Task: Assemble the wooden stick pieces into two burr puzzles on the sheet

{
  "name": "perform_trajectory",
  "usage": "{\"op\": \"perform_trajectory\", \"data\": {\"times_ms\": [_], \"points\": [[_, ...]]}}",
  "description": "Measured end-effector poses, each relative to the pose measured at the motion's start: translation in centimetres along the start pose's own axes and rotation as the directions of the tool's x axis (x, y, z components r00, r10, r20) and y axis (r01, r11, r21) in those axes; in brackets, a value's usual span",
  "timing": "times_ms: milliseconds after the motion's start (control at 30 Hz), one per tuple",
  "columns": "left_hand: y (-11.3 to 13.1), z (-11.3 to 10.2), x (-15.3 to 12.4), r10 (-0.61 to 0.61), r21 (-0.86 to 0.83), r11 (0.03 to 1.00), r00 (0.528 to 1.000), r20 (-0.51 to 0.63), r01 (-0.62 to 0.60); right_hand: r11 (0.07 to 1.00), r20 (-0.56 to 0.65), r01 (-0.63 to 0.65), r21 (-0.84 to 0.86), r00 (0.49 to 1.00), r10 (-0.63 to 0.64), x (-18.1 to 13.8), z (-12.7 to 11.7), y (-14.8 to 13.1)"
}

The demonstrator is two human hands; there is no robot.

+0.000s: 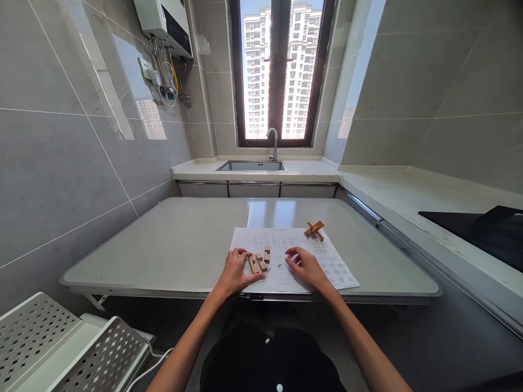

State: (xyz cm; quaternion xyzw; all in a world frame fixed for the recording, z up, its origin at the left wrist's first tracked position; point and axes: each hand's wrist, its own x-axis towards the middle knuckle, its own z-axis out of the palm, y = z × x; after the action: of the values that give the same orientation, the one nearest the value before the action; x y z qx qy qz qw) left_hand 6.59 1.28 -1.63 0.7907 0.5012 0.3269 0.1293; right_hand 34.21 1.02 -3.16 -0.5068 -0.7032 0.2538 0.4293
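- Three or so pale wooden blocks point(253, 265) lie near the left edge of a printed sheet point(241, 239) on the white table point(163, 245), set close together, likely so that either hand can reach them.
- The left hand point(238, 272) rests beside them, its grip wide, fingertips by the far end of the leftmost block and thumb below; perhaps this fences the group in. Whether it presses on that block, I cannot tell.
- The right hand point(304, 267) is over the sheet's right half, fingers loosely bent with a small gap to the thumb; no block shows in it.
- A darker wooden cross point(314, 230) of interlocked bars sits at the sheet's far right corner, probably there to leave the middle free.
- The sheet lies before the person, presumably for easy viewing. It bears a heading and rows of small diagrams, too small to read.
- No brand is legible on the heater point(165, 24).
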Motion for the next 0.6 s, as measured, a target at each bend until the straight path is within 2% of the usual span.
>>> {"op": "perform_trajectory", "data": {"times_ms": [167, 267, 367, 467, 600], "points": [[0.6, -0.9, -0.3, 0.029, -0.182, 0.983, 0.998, 0.053, -0.019, 0.985, 0.110, 0.168, -0.050, 0.981, -0.161, 1.7, 2.5, -1.1], [1.0, -1.4, -0.5, 0.015, -0.253, 0.967, 0.997, 0.072, 0.004, 0.976, 0.145, 0.199, -0.089, 0.972, -0.185, 2.4, 3.5, -1.4], [1.2, -1.7, -0.7, -0.026, -0.276, 0.960, 0.998, 0.064, 0.043, 0.976, 0.165, 0.177, -0.129, 0.974, -0.155, 2.9, 4.2, -1.3], [1.2, -1.7, -0.7, -0.041, -0.283, 0.957, 0.997, 0.060, 0.056, 0.982, 0.133, 0.148, -0.121, 0.982, -0.132, 3.1, 4.5, -1.1], [1.2, -1.6, -0.7, -0.032, -0.297, 0.953, 0.997, 0.065, 0.050, 0.993, 0.019, 0.118, -0.019, 0.993, -0.118, 2.8, 4.7, -0.8]]}}
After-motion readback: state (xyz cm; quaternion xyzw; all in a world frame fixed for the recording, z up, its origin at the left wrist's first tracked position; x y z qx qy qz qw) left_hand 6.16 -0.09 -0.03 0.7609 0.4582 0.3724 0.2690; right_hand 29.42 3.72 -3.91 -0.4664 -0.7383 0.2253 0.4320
